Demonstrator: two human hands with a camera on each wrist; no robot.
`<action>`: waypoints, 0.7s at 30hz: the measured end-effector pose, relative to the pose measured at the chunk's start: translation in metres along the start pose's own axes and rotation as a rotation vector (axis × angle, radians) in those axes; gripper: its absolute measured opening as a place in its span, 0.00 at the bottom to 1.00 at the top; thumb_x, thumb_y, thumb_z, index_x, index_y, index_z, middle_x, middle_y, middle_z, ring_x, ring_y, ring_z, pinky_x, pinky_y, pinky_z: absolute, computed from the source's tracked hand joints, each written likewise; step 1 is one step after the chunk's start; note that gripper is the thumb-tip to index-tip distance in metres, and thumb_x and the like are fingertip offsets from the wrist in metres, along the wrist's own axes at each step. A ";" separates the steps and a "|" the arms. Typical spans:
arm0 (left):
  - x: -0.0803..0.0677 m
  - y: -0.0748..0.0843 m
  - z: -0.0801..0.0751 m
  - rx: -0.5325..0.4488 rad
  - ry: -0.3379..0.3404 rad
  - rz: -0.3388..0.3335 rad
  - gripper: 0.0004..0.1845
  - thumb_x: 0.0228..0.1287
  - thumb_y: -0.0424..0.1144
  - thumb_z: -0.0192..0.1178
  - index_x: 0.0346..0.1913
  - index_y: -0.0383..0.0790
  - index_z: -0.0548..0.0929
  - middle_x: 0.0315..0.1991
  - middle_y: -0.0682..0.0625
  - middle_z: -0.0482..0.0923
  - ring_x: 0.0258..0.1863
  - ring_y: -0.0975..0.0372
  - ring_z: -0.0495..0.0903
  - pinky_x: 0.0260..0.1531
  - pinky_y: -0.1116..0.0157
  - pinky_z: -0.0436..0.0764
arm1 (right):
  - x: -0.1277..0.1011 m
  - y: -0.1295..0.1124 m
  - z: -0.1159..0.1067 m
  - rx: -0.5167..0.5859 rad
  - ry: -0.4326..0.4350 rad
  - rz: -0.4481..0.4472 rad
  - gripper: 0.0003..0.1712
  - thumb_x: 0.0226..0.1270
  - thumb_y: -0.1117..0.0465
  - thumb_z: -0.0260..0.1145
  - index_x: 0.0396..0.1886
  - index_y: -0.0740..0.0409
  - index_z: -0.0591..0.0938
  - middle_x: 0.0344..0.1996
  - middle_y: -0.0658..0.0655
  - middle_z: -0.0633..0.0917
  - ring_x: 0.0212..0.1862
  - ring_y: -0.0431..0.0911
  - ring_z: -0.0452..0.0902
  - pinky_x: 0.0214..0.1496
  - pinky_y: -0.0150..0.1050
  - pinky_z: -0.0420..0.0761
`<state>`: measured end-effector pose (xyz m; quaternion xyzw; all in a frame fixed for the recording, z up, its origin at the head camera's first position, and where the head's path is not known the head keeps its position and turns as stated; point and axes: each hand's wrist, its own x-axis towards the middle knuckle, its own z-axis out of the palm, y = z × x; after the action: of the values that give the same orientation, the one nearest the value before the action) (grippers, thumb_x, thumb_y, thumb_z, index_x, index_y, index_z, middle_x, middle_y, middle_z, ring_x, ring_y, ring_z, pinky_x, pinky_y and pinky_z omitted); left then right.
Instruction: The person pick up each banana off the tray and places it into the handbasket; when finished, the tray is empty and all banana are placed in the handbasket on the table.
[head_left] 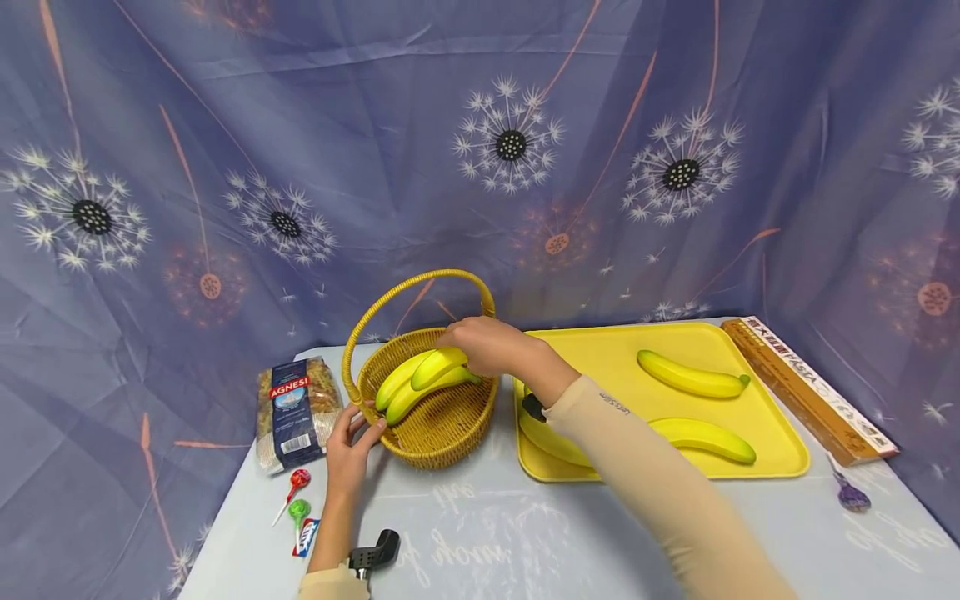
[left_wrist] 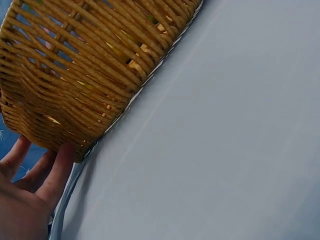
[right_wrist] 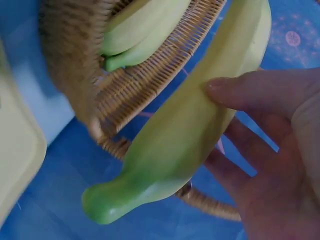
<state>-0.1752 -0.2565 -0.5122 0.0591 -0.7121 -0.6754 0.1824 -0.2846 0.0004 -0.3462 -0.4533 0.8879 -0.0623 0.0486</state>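
My right hand [head_left: 483, 343] pinches a yellow banana [right_wrist: 192, 112] with a green end between thumb and fingers, held over the wicker basket [head_left: 450, 450]. Inside the basket, two more bananas [right_wrist: 142, 32] lie side by side toward its left. My left hand [head_left: 351, 446] grips the basket's left side, thumb near the rim. From the left wrist view, the fingers [left_wrist: 59, 175] press against the woven outer wall. The basket's arched handle [head_left: 420, 279] stands upright.
A yellow tray [head_left: 600, 346] on the right bears bananas [head_left: 693, 375], one partly behind my right sleeve. Beyond it lies a long box [head_left: 813, 392] and a purple lollipop [head_left: 853, 497]. To the left are an AGNESI pasta bag [head_left: 292, 417], red and green lollipops [head_left: 299, 508] and a small packet [head_left: 306, 537].
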 end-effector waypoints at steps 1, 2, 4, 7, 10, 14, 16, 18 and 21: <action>0.000 0.000 0.001 -0.004 -0.001 0.002 0.21 0.61 0.33 0.66 0.56 0.34 0.77 0.59 0.48 0.71 0.56 0.55 0.72 0.40 0.70 0.82 | 0.004 0.000 0.001 0.018 -0.011 0.006 0.36 0.61 0.80 0.58 0.65 0.46 0.75 0.60 0.48 0.77 0.59 0.46 0.72 0.54 0.37 0.76; 0.000 0.000 0.001 -0.007 -0.001 0.004 0.21 0.61 0.32 0.66 0.56 0.33 0.77 0.60 0.47 0.71 0.56 0.55 0.72 0.40 0.70 0.82 | 0.007 -0.001 0.002 0.028 -0.022 0.009 0.36 0.61 0.79 0.59 0.65 0.46 0.75 0.59 0.47 0.78 0.59 0.46 0.73 0.55 0.37 0.76; -0.001 0.000 0.001 -0.004 -0.002 0.011 0.20 0.61 0.32 0.66 0.56 0.33 0.77 0.59 0.47 0.71 0.56 0.55 0.72 0.40 0.70 0.82 | 0.014 -0.002 0.004 0.043 -0.045 0.020 0.34 0.62 0.79 0.59 0.64 0.46 0.76 0.58 0.47 0.78 0.58 0.46 0.73 0.56 0.38 0.76; -0.001 0.001 0.001 0.006 -0.010 0.008 0.20 0.61 0.33 0.66 0.56 0.33 0.76 0.60 0.44 0.71 0.56 0.55 0.72 0.41 0.71 0.82 | 0.024 -0.005 0.009 0.061 -0.076 0.028 0.32 0.63 0.78 0.59 0.63 0.46 0.77 0.57 0.47 0.79 0.56 0.46 0.75 0.56 0.37 0.76; -0.002 0.010 0.000 0.024 -0.019 0.002 0.21 0.61 0.33 0.66 0.56 0.31 0.76 0.61 0.41 0.70 0.57 0.54 0.72 0.42 0.72 0.81 | 0.034 -0.009 0.012 0.073 -0.085 0.036 0.29 0.65 0.76 0.60 0.60 0.46 0.80 0.55 0.46 0.80 0.57 0.45 0.74 0.59 0.36 0.74; -0.005 0.027 0.002 0.032 -0.029 0.013 0.21 0.61 0.32 0.65 0.56 0.27 0.75 0.60 0.39 0.70 0.57 0.51 0.71 0.42 0.72 0.81 | 0.049 -0.017 0.017 0.034 -0.114 0.066 0.23 0.67 0.69 0.63 0.58 0.44 0.82 0.53 0.44 0.81 0.58 0.44 0.73 0.60 0.36 0.72; -0.006 0.031 0.003 0.031 -0.028 0.034 0.21 0.61 0.31 0.65 0.55 0.26 0.75 0.60 0.37 0.70 0.57 0.48 0.71 0.41 0.71 0.82 | 0.055 -0.023 0.022 0.007 -0.138 0.083 0.21 0.67 0.65 0.64 0.58 0.44 0.82 0.53 0.44 0.81 0.58 0.44 0.72 0.61 0.36 0.71; -0.005 0.027 0.003 0.019 -0.031 0.048 0.21 0.61 0.29 0.64 0.55 0.25 0.74 0.60 0.36 0.70 0.57 0.46 0.71 0.40 0.71 0.82 | 0.060 -0.029 0.028 -0.011 -0.165 0.093 0.20 0.67 0.63 0.65 0.58 0.44 0.81 0.53 0.44 0.80 0.59 0.43 0.71 0.61 0.36 0.71; -0.005 0.014 0.002 0.026 -0.029 0.050 0.20 0.61 0.28 0.64 0.55 0.26 0.75 0.60 0.36 0.69 0.57 0.45 0.71 0.40 0.72 0.82 | 0.063 -0.037 0.038 -0.025 -0.205 0.107 0.20 0.68 0.62 0.64 0.58 0.43 0.81 0.54 0.44 0.80 0.59 0.43 0.71 0.61 0.36 0.71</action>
<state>-0.1687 -0.2517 -0.4990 0.0340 -0.7246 -0.6622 0.1881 -0.2862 -0.0753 -0.3802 -0.4099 0.9018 -0.0019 0.1367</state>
